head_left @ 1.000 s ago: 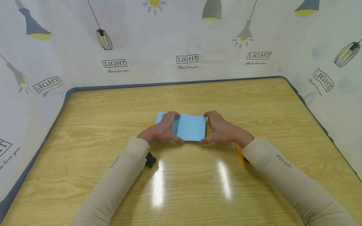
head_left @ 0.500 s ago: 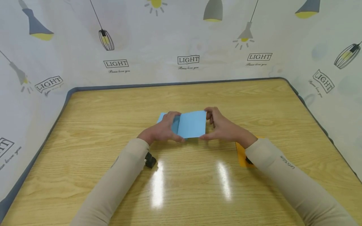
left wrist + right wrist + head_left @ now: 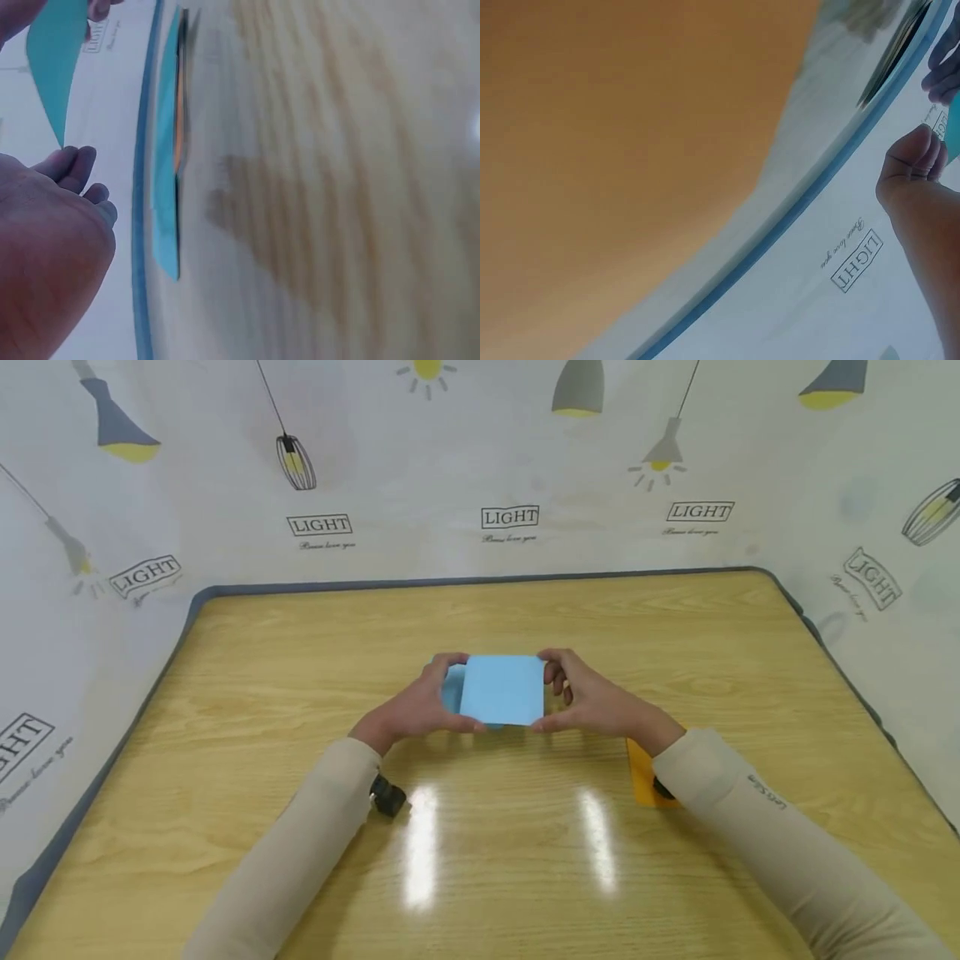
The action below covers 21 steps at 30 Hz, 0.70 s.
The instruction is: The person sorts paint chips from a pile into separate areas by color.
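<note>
A light blue, squarish sheet of paper (image 3: 502, 690) is held above the table between both hands. The left hand (image 3: 422, 702) pinches its left edge, forefinger at the far corner and thumb at the near one. On the opposite edge, the right hand (image 3: 585, 695) grips it the same way, the other fingers curled. Below and behind the left hand, another blue piece (image 3: 452, 689) shows partly. In the left wrist view, this blue piece (image 3: 166, 180) lies flat on the table with an orange strip along it, and the raised sheet (image 3: 56, 67) stands apart from it.
An orange sheet (image 3: 643, 777) lies under the right forearm and fills much of the right wrist view. A black wrist camera (image 3: 388, 797) sits by the left sleeve. Wood-grain tabletop (image 3: 510, 852) extends around, bounded by a printed lamp-pattern curtain (image 3: 420, 468) at back and sides.
The blue sheet's right side rose first, then its left side, so it is now lifted off the piece below. The left hand has shifted from that piece to the sheet's left edge.
</note>
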Available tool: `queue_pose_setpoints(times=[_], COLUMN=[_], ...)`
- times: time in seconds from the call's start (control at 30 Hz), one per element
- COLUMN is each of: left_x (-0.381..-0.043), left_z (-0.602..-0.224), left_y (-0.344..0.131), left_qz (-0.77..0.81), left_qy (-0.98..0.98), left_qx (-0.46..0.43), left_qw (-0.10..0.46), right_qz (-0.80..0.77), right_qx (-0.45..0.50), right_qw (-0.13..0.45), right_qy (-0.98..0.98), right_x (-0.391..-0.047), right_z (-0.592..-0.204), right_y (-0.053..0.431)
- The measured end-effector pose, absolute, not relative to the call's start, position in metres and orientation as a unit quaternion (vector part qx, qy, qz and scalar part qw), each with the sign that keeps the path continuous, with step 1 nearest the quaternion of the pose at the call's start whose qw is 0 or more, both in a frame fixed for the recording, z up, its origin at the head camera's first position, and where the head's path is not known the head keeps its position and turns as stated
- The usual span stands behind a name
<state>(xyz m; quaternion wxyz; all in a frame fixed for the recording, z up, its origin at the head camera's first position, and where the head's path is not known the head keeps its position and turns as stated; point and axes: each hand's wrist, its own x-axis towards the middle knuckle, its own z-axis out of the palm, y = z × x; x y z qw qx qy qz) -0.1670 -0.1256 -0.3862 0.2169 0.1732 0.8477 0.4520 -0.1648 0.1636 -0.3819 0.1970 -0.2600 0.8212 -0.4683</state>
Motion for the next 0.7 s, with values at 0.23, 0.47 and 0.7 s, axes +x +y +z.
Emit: queue_pose_setpoints(times=[0.23,0.47,0.7], left_x=[-0.144,-0.121,-0.095], left_z=[-0.378,-0.372,-0.365], left_y=[-0.149,-0.175,-0.206], left_qz=[0.486,0.516,0.513], left_qy=[0.838,0.824,0.832], left_qx=[0.181,0.202,0.183], left_qw=[0.173,0.12,0.103], right_qz=[-0.48,-0.466,-0.484], right_qx=[-0.278,-0.325,-0.34], right_qw=[0.225,0.211,0.223], right_qy=[0.801,0.796,0.775], right_x=[-0.159,-0.153,-0.145], right_z=[-0.377,-0.365,-0.356], right_y=[0.142,0.117,0.083])
